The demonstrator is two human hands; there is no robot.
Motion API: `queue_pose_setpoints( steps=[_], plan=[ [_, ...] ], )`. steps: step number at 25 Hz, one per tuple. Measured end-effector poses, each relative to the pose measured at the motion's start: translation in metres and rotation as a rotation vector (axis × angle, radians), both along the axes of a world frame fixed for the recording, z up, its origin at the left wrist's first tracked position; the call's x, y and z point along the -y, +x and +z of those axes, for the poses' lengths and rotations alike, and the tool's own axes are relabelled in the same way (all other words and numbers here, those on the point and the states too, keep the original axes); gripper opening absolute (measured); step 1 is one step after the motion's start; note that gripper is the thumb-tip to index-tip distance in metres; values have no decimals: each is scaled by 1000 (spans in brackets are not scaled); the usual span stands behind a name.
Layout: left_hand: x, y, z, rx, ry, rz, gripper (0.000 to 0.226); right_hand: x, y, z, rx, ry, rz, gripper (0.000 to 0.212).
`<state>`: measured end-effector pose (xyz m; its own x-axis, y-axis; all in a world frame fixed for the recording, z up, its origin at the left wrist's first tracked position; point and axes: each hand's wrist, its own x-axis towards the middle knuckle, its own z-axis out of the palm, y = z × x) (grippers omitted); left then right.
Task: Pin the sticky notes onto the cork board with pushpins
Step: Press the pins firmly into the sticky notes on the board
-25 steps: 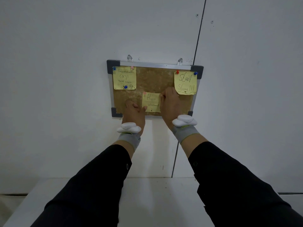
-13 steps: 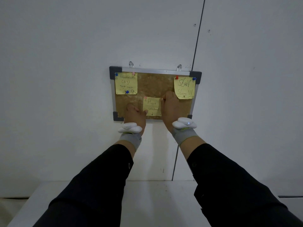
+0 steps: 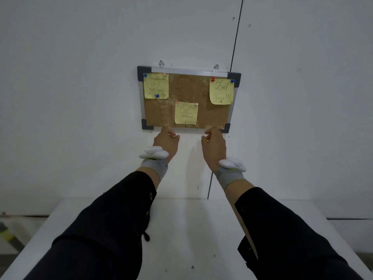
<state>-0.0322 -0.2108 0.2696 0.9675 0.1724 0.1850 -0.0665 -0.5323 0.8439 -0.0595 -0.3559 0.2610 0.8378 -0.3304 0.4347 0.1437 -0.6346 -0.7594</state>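
A cork board (image 3: pixel 187 91) with a metal frame hangs on the white wall. Three yellow sticky notes are on it: one at the top left (image 3: pixel 156 85) with blue pins, one at the top right (image 3: pixel 221 91) with a red and a blue pin, and one at the bottom middle (image 3: pixel 186 113) with a pink pin and a white pin (image 3: pixel 196 104) at its top corners. My left hand (image 3: pixel 166 139) and my right hand (image 3: pixel 214 142) are just below the board's bottom edge, fingers loosely curled, holding nothing I can see.
A white table (image 3: pixel 191 229) stands against the wall below the board. Two hooks (image 3: pixel 161 63) hold the board up. A vertical seam (image 3: pixel 235 43) runs down the wall at the right of the board.
Both hands have dropped from the middle note to below the board's bottom edge. A white pin now shows at the note's top right corner, where my right hand was.
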Motion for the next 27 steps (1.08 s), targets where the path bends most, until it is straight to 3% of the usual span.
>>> queue_pose_setpoints(
  steps=[5, 17, 27],
  plan=[
    [6, -44, -40, -78, 35, -62, 14, 8, -44, -59, -167, -10, 10, 13],
    [12, -151, -216, -335, 163, -158, 8, 23, -150, -234, -576, 33, 110, 11],
    [6, -218, -298, -548, 251, -205, 7, -2, -214, -307, -757, -83, 367, 13]
  ],
)
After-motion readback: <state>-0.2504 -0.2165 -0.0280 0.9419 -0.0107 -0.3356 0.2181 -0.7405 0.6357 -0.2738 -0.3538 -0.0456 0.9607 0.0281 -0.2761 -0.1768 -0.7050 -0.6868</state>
